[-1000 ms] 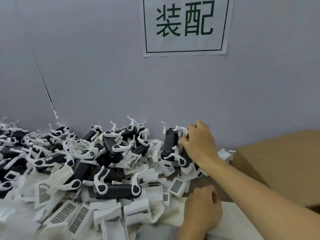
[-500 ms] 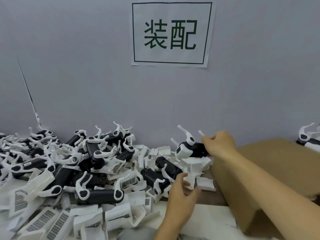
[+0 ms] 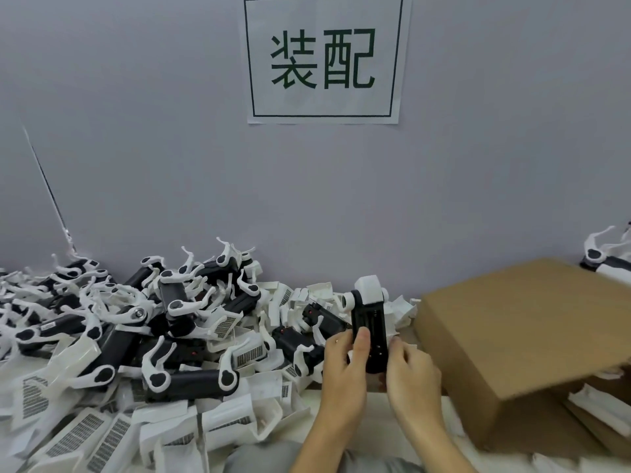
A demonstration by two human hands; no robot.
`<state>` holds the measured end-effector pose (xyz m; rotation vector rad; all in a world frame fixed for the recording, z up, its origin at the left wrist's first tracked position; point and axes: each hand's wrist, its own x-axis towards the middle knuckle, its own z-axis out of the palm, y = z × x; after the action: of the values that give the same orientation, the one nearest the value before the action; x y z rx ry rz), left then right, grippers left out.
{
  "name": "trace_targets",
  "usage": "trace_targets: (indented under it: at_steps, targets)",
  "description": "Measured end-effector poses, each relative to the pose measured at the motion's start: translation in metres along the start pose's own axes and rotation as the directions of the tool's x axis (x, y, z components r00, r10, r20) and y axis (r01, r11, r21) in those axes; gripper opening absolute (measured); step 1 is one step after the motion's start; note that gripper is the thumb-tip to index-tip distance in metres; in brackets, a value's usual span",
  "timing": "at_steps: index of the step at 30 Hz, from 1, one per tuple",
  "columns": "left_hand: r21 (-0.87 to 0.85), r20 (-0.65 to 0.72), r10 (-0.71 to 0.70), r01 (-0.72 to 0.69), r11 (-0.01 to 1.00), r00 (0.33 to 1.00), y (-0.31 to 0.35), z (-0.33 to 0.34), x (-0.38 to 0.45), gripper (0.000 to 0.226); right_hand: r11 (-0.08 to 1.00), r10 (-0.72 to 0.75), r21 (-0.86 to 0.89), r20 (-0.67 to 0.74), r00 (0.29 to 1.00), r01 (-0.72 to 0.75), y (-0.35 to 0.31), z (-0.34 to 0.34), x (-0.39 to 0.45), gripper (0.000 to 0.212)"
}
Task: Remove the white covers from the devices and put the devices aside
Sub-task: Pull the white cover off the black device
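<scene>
Place: factory assembly bench.
Sign: paper sheet (image 3: 322, 59) on the grey wall (image 3: 136, 131), printed 装配 ("assembly").
Stock: heap of identical black devices (image 3: 191, 380) and loose white covers (image 3: 239, 414) over the worktop's left half.
Packing: cardboard box (image 3: 512, 336) at the worktop's right edge.

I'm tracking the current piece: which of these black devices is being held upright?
The device gripped by both the left hand and right hand, white cover on its top end. The others lie tumbled in the pile.
</scene>
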<state>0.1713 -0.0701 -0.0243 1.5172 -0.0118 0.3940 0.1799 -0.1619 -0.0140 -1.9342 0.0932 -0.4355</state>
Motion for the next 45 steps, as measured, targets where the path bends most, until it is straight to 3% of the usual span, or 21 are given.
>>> trace_targets:
  at_steps: [2, 5, 7, 8, 9, 12, 15, 18, 20, 25, 28, 31, 35, 37, 42, 45]
  targets:
    - [-0.004, -0.016, -0.001, 0.001, 1.000, 1.000, 0.000, -0.001, 0.001, 0.031, 0.989, -0.143, 0.030, -0.003, 0.990, 0.143, 0.005, 0.005, -0.008, 0.041]
    - [-0.086, -0.003, -0.034, 0.034, 0.996, 0.999, -0.004, -0.004, 0.004, 0.053, 0.947, -0.321, 0.009, 0.011, 0.947, 0.321, 0.010, 0.006, -0.009, 0.036]
    - [-0.129, 0.007, -0.097, 0.097, 0.987, 0.995, -0.005, -0.006, 0.005, 0.056, 0.913, -0.406, -0.026, 0.038, 0.913, 0.407, 0.010, 0.005, -0.011, 0.021]
    - [-0.177, 0.020, -0.132, 0.134, 0.975, 0.991, -0.006, -0.006, 0.006, 0.056, 0.904, -0.421, -0.046, 0.077, 0.904, 0.425, 0.009, 0.005, -0.012, 0.023]
    - [-0.232, 0.035, -0.171, 0.174, 0.957, 0.985, -0.006, -0.006, 0.006, 0.055, 0.897, -0.425, -0.069, 0.124, 0.896, 0.436, 0.009, 0.005, -0.012, 0.038]
    - [-0.345, 0.061, -0.239, 0.245, 0.906, 0.969, -0.004, -0.006, 0.007, 0.049, 0.884, -0.418, -0.133, 0.201, 0.886, 0.448, 0.009, 0.005, -0.014, 0.076]
    - [-0.392, 0.114, -0.252, 0.276, 0.878, 0.961, -0.004, -0.005, 0.006, 0.045, 0.894, -0.387, -0.176, 0.155, 0.909, 0.411, 0.010, 0.005, -0.011, 0.080]
    - [-0.421, 0.157, -0.256, 0.300, 0.856, 0.954, -0.002, -0.006, 0.008, 0.040, 0.907, -0.353, -0.199, 0.122, 0.928, 0.371, 0.011, 0.006, -0.007, 0.072]
    - [-0.421, 0.156, -0.236, 0.280, 0.863, 0.959, -0.002, -0.006, 0.008, 0.037, 0.910, -0.355, -0.193, 0.098, 0.930, 0.367, 0.011, 0.006, -0.006, 0.055]
    - [-0.223, 0.014, -0.141, 0.140, 0.965, 0.990, 0.002, -0.008, 0.008, 0.033, 0.947, -0.317, -0.061, -0.027, 0.948, 0.315, 0.014, 0.005, -0.004, 0.020]
    - [-0.198, -0.010, -0.116, 0.112, 0.974, 0.993, 0.003, -0.009, 0.007, 0.029, 0.958, -0.285, -0.013, -0.055, 0.957, 0.285, 0.014, 0.003, -0.004, 0.017]
    - [-0.218, -0.012, -0.142, 0.136, 0.966, 0.990, 0.004, -0.010, 0.008, 0.032, 0.948, -0.316, -0.018, 0.022, 0.948, 0.317, 0.015, 0.003, -0.004, 0.020]
    - [-0.303, -0.060, -0.160, 0.135, 0.943, 0.985, 0.004, -0.010, 0.010, 0.031, 0.931, -0.321, -0.120, 0.172, 0.931, 0.343, 0.015, 0.006, -0.007, 0.061]
    - [-0.311, -0.077, -0.145, 0.115, 0.944, 0.986, 0.003, -0.010, 0.010, 0.027, 0.922, -0.310, -0.176, 0.203, 0.929, 0.346, 0.014, 0.007, -0.007, 0.070]
    - [-0.256, -0.012, -0.074, 0.068, 0.964, 0.997, -0.001, -0.007, 0.008, 0.016, 0.962, -0.232, -0.099, 0.192, 0.954, 0.254, 0.016, 0.006, -0.007, 0.033]
    - [-0.219, 0.012, -0.021, 0.023, 0.975, 1.000, -0.002, -0.006, 0.007, 0.015, 0.952, -0.245, -0.133, 0.208, 0.947, 0.276, 0.014, 0.004, -0.006, 0.026]
